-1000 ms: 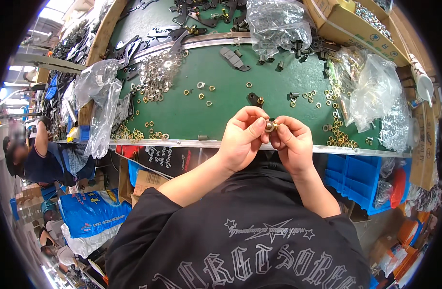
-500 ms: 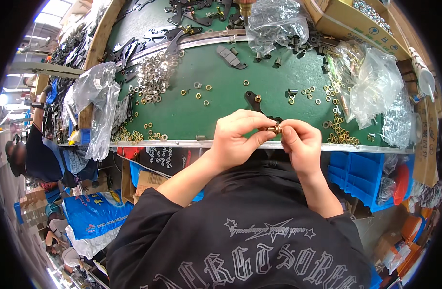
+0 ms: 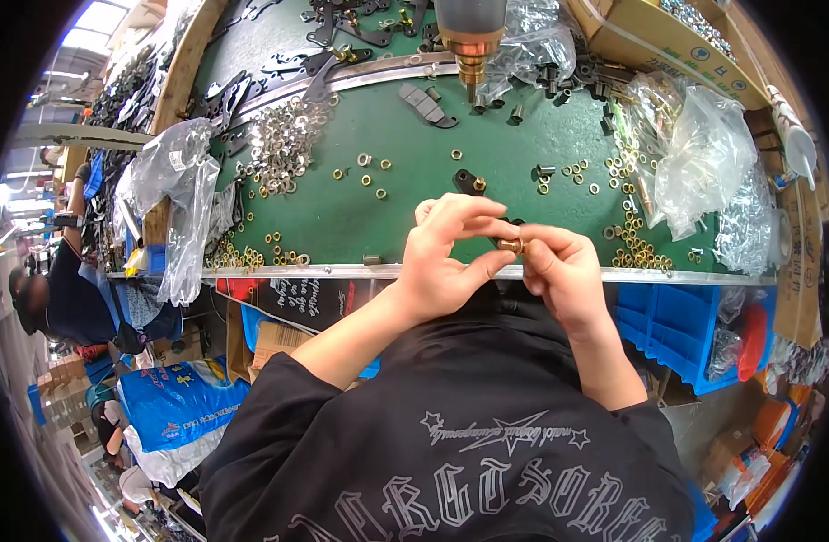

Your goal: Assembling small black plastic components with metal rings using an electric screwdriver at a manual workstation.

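Observation:
Just over the bench's front edge, my two hands meet at a small brass cylindrical fitting (image 3: 510, 244). My left hand (image 3: 450, 253) pinches it between thumb and index finger, the other fingers raised and apart. On its right end, my right hand (image 3: 563, 271) closes thumb and forefinger at a small brass ring (image 3: 523, 246), partly hidden by the fingertips. Behind my left hand lies a black metal bracket (image 3: 467, 181) with a brass pin (image 3: 479, 184) standing on it; my fingers cover part of the bracket.
A power driver (image 3: 471, 45) hangs above the green bench (image 3: 396, 217). Loose brass rings (image 3: 645, 248), silver washers (image 3: 283, 149), a brake pad (image 3: 425, 104) and clear plastic bags (image 3: 703, 163) lie around. A cardboard box (image 3: 667, 54) stands far right; a blue bin (image 3: 667, 325) sits below.
The driver has come down further into view at the top. My left fingers have lifted and spread slightly around the fitting, while my right hand stays close to it.

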A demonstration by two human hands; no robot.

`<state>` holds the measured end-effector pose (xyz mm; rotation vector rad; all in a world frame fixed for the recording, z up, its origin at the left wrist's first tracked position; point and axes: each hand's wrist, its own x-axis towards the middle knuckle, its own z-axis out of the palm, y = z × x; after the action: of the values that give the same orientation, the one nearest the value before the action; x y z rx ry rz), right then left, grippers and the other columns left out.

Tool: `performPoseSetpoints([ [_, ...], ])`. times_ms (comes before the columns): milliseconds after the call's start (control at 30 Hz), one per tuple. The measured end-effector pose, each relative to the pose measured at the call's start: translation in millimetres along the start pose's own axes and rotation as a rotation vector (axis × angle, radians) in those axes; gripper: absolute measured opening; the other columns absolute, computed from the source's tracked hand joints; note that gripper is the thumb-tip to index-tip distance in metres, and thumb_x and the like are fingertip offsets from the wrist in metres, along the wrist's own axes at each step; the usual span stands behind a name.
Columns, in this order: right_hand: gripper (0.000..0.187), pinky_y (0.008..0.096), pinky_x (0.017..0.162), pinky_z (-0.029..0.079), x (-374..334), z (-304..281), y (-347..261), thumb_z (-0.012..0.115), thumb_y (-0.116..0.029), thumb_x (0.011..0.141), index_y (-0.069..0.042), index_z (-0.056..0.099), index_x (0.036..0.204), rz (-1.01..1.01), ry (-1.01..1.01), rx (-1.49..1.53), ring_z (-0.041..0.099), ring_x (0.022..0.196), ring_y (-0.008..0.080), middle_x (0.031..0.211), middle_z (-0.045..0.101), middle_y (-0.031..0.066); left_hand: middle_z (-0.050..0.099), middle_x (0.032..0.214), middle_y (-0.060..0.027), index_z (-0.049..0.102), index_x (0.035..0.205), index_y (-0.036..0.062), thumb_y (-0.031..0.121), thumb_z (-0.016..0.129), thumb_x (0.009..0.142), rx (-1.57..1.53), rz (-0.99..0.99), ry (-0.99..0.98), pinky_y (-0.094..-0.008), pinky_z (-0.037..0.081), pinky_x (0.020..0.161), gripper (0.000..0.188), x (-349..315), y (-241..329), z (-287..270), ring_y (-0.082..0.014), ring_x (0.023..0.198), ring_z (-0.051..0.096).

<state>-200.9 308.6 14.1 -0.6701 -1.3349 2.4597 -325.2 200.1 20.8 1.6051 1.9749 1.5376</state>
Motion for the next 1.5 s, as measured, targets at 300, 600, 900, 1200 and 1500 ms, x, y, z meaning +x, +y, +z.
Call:
performPoseSetpoints([
  [300,0.020,0.0176,0.045,0.037,3,-30,19,0.056,-0.017,0.083,0.002,0.060,0.089,0.136,-0.011,0.160,0.043,0.047,0.0066,0.061,0.052,0.0011,0.058,0.094,-0.0004,0.054,0.102,0.0092,0.019,0.069,0.064,0.214,0.274,-0.290,-0.0298,0.034,0.078,0.042,17,-22,-4,-0.0177,0.089,0.051],
  [600,0.021,0.0191,0.047,0.037,0,-47,20,0.053,-0.015,0.085,0.004,0.057,0.094,0.031,0.112,0.201,0.044,0.050,0.0075,0.064,0.052,0.0018,0.053,0.080,-0.0016,0.052,0.086,0.0095,0.027,0.057,0.074,0.602,0.549,-0.737,-0.0335,0.036,0.076,0.022,41,-73,-1,-0.0184,0.080,0.052],
  [900,0.023,0.0185,0.050,0.037,8,-53,24,0.055,-0.017,0.084,0.002,0.058,0.095,-0.109,0.226,-0.033,0.045,0.053,0.0073,0.065,0.053,0.0012,0.049,0.062,-0.0074,0.049,0.081,0.0061,0.021,0.054,0.080,0.721,0.170,-0.363,-0.0327,0.042,0.061,0.015,38,-68,27,-0.0221,0.060,0.052],
  [1200,0.024,0.0194,0.051,0.037,9,-18,9,0.054,-0.020,0.085,0.002,0.057,0.095,-0.310,0.182,-0.059,0.046,0.056,0.0075,0.065,0.053,0.0011,0.052,0.062,-0.0028,0.050,0.082,0.0016,0.023,0.050,0.086,-0.692,-0.627,-0.238,-0.0203,0.039,0.044,0.022,30,-9,10,-0.0079,0.046,0.048],
  [1500,0.029,0.0171,0.047,0.032,-8,-3,6,0.049,-0.028,0.087,0.000,0.054,0.083,-0.217,0.051,-0.048,0.041,0.052,0.0065,0.060,0.047,-0.0002,0.049,0.058,0.0000,0.050,0.079,0.0036,0.025,0.050,0.087,-1.122,-0.750,-0.258,-0.0186,0.038,0.041,0.023,8,-1,15,-0.0057,0.044,0.046],
])
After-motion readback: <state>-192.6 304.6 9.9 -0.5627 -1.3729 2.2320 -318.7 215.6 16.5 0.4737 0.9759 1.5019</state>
